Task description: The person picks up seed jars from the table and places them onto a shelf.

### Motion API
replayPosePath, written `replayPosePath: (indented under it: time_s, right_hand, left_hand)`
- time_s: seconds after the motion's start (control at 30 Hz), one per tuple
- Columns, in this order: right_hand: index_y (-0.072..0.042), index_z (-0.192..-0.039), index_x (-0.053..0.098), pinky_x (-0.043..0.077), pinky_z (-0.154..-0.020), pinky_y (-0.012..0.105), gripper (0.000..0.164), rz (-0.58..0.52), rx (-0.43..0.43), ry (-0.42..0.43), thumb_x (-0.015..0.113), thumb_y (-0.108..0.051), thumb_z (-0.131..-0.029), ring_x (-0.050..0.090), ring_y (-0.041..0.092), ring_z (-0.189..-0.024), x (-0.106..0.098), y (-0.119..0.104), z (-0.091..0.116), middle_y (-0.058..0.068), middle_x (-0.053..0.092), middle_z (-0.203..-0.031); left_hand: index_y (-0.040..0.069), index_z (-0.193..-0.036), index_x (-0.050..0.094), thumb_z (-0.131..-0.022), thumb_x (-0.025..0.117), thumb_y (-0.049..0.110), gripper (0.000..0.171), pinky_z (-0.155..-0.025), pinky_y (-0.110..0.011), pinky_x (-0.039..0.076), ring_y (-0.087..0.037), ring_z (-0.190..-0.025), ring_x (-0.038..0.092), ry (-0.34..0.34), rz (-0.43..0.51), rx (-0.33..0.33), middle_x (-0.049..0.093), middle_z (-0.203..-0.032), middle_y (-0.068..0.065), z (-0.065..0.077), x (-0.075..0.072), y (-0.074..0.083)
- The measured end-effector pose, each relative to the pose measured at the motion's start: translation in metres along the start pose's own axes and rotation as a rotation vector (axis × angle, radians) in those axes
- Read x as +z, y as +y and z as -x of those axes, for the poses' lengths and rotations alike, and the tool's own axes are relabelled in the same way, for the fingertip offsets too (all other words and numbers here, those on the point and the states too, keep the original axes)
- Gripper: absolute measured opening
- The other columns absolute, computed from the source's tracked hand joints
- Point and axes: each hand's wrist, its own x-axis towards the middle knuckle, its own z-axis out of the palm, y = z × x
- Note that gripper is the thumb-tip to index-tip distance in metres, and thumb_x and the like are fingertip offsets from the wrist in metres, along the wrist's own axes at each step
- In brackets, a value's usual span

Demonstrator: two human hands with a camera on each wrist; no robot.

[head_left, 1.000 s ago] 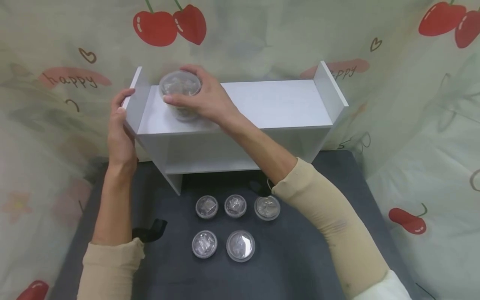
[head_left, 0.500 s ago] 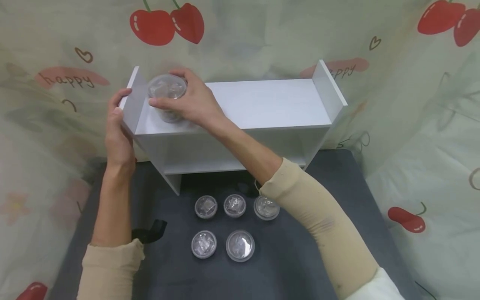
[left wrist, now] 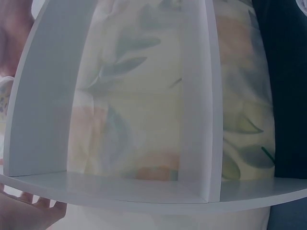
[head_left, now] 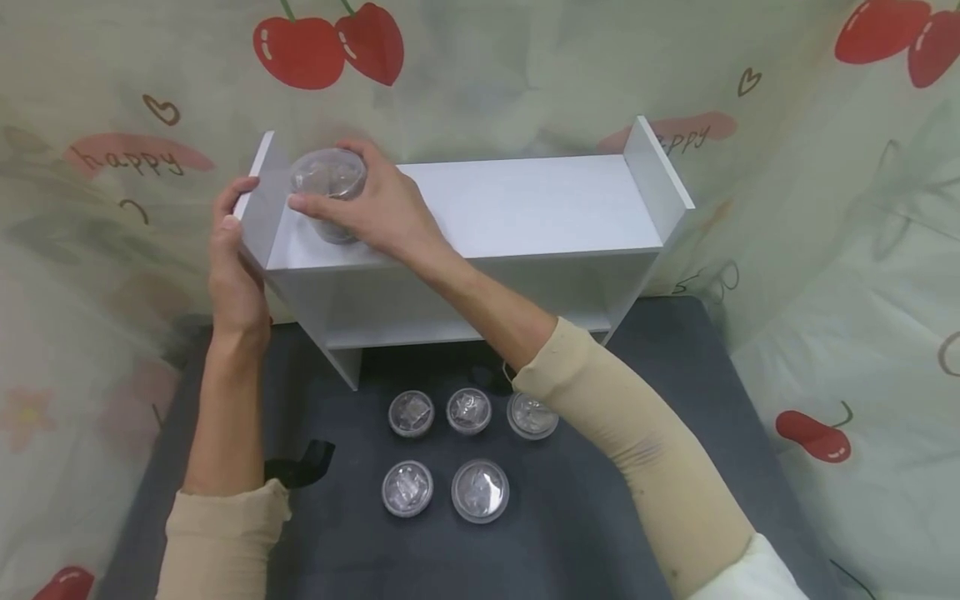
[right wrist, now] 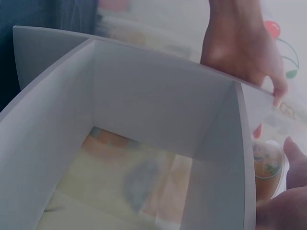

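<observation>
Five round, clear lidded cups (head_left: 469, 410) sat on the dark worktop (head_left: 600, 500), three behind, two in front, before a smooth white shelf (head_left: 525, 208). The right hand (head_left: 382, 212) had its grip curled round a sixth clear cup (head_left: 328, 179) at the shelf top's left end. The left hand (head_left: 236, 267) clasped the shelf's left side panel.

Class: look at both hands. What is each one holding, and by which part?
The right hand grips a clear lidded plastic cup around its rim. The left hand holds the white shelf by its left side panel.
</observation>
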Motion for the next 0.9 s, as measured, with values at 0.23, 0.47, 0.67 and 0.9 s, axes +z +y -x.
replayPosePath:
  time_s: [0.23,0.47,0.67,0.9]
  right_hand:
    - [-0.024,-0.15,0.034,0.043,-0.096,0.025,0.093,0.026,0.004,0.015,0.082,-0.053,-0.075,0.048,0.006,-0.119,0.001,0.0,0.002,-0.007,0.049,-0.141]
    - [-0.025,-0.156,0.024,0.039,-0.099,0.023,0.103,-0.029,-0.017,0.01,0.084,-0.048,-0.075,0.045,0.004,-0.125,-0.005,0.005,0.011,-0.006,0.044,-0.148]
    - [-0.023,-0.155,0.026,0.041,-0.099,0.021,0.098,-0.055,-0.06,-0.007,0.083,-0.041,-0.077,0.049,0.009,-0.126,-0.012,0.009,0.025,-0.003,0.048,-0.146]
    - [-0.028,-0.153,0.031,0.041,-0.102,0.024,0.093,-0.069,-0.054,-0.009,0.084,-0.039,-0.077,0.051,0.011,-0.127,-0.023,0.011,0.041,-0.004,0.052,-0.144]
  left_hand:
    - [0.021,-0.134,0.055,-0.099,0.034,0.034,0.043,-0.085,-0.033,0.036,-0.02,-0.108,0.049,0.005,-0.017,0.007,0.048,-0.132,-0.009,0.0,0.002,0.002]
    - [0.02,-0.133,0.056,-0.099,0.034,0.033,0.043,-0.086,-0.031,0.036,-0.02,-0.11,0.048,0.016,0.01,0.01,0.048,-0.132,-0.01,0.001,0.002,0.0]
    - [0.018,-0.132,0.056,-0.099,0.034,0.03,0.042,-0.084,-0.028,0.037,-0.019,-0.107,0.049,0.02,0.04,0.026,0.051,-0.126,-0.011,0.001,0.001,-0.001]
    - [0.018,-0.131,0.058,-0.099,0.033,0.027,0.042,-0.083,-0.028,0.037,-0.018,-0.105,0.049,0.016,0.055,0.021,0.052,-0.124,-0.009,0.001,0.002,-0.001]
